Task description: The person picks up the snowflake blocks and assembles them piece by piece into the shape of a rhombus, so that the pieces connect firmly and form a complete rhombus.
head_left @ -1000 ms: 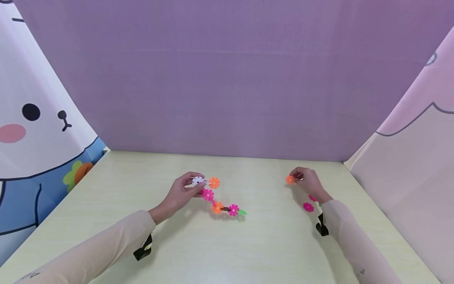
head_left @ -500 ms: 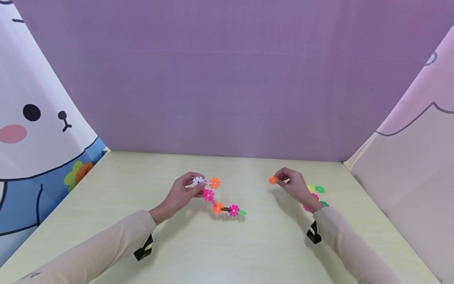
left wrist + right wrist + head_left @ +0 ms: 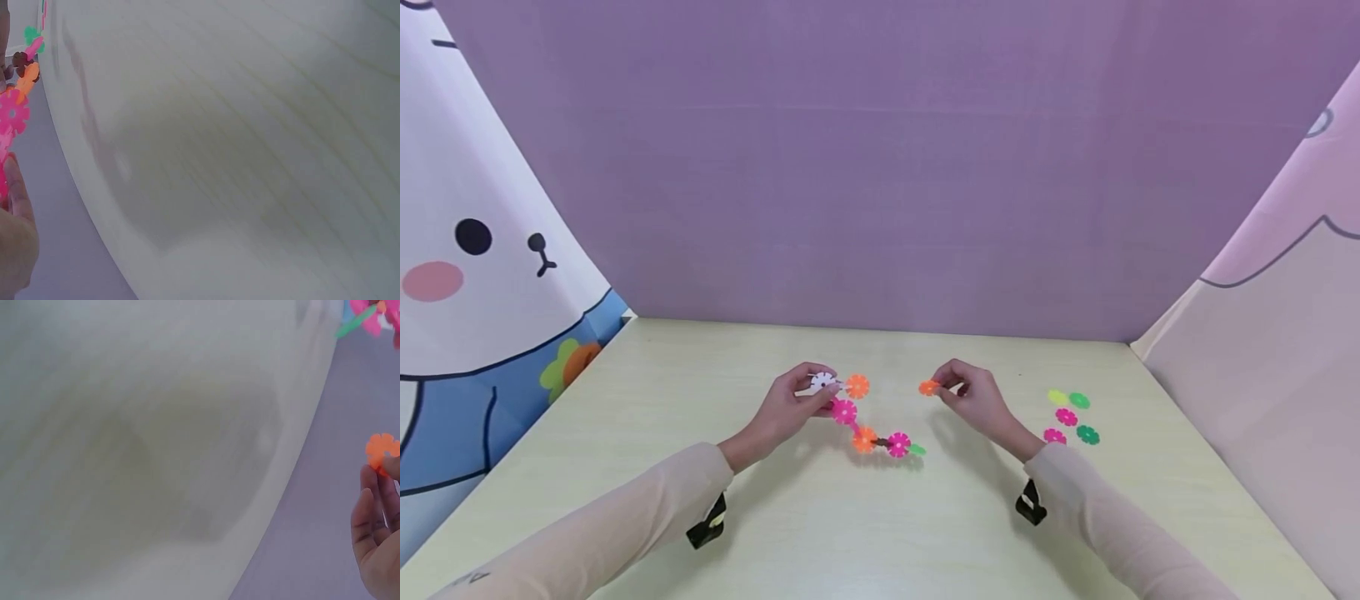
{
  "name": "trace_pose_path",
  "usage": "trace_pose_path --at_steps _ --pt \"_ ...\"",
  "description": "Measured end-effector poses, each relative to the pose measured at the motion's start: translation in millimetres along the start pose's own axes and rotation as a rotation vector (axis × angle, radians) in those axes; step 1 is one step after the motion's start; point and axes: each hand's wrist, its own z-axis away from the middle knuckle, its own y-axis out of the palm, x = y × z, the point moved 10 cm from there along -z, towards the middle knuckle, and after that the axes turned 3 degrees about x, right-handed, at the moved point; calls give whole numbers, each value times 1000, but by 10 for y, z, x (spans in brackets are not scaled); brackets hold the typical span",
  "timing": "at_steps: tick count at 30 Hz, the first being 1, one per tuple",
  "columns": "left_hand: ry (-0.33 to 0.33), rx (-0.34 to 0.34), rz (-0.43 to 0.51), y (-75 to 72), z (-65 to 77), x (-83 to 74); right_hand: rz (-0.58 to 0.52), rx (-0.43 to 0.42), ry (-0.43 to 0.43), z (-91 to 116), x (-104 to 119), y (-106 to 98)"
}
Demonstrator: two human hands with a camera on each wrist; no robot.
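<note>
In the head view, my left hand (image 3: pixel 786 408) pinches the white piece (image 3: pixel 822 382) of a chain of flower-shaped plastic discs. An orange disc (image 3: pixel 857 386) joins the chain just right of the white one. Below hang a pink disc (image 3: pixel 844 412), a second orange one (image 3: pixel 864 439), a brown one seen edge-on, another pink disc (image 3: pixel 898 444) and a light green end piece (image 3: pixel 917 449). Across a gap to the right, my right hand (image 3: pixel 977 404) pinches a loose orange snowflake disc (image 3: pixel 928 388) between thumb and fingers; the right wrist view shows this orange disc (image 3: pixel 380 450) too.
Several loose discs lie on the pale table (image 3: pixel 850 533) at the right: a yellow one (image 3: pixel 1057 397), a light green one (image 3: pixel 1078 401), two pink ones (image 3: pixel 1066 417) and a dark green one (image 3: pixel 1087 434). A purple cloth wall (image 3: pixel 880 167) rises behind the table.
My right hand has moved left with the orange disc, towards the chain, uncovering the loose discs at the right. My left hand and the chain have stayed nearly in place.
</note>
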Motion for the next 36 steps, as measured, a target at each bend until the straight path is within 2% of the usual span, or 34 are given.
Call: trace_pose_path --at_steps 5,9,12,18,33,36 --pt "7 9 18 14 -4 14 -40 6 -16 -33 168 116" --pt "37 15 21 28 -10 6 -86 10 -21 -64 288 196" --pt "49 16 16 39 -10 -8 -117 13 -34 -73 461 226" --pt "5 16 33 62 1 -11 -123 17 -75 -68 786 256" --pt "-14 11 33 65 -8 10 -135 -19 -100 -55 850 301" --pt "-13 14 29 60 -12 24 -116 -25 -125 -72 715 354"
